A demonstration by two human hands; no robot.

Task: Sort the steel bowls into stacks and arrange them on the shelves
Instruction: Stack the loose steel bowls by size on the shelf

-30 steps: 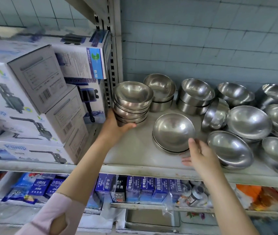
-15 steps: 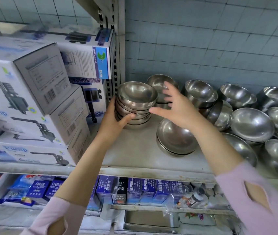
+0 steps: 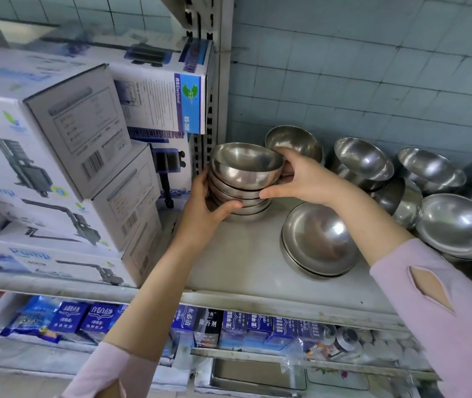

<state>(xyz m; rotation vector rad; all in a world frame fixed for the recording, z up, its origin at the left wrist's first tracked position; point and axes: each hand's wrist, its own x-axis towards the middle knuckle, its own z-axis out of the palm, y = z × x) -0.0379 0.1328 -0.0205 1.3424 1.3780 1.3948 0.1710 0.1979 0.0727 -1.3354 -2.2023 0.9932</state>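
Both hands clasp a stack of steel bowls (image 3: pixel 242 182) on the shelf (image 3: pixel 246 271): left hand (image 3: pixel 204 209), right hand (image 3: pixel 305 179). Right of them lie more bowls (image 3: pixel 456 222).

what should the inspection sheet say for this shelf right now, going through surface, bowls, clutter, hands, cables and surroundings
surface: pale shelf, with a bare patch near its front edge.
job's things: tall bowl stack at the left end by the upright; low bowl stack of wider ones in front and to its right; loose bowls crowded further right, some tilted.
clutter: pump boxes piled in the next bay to the left.
hands: left hand grips the tall stack's left side; right hand grips its right side.
cables: nothing seen.
surroundings: tiled wall behind; blue packets on the level below.
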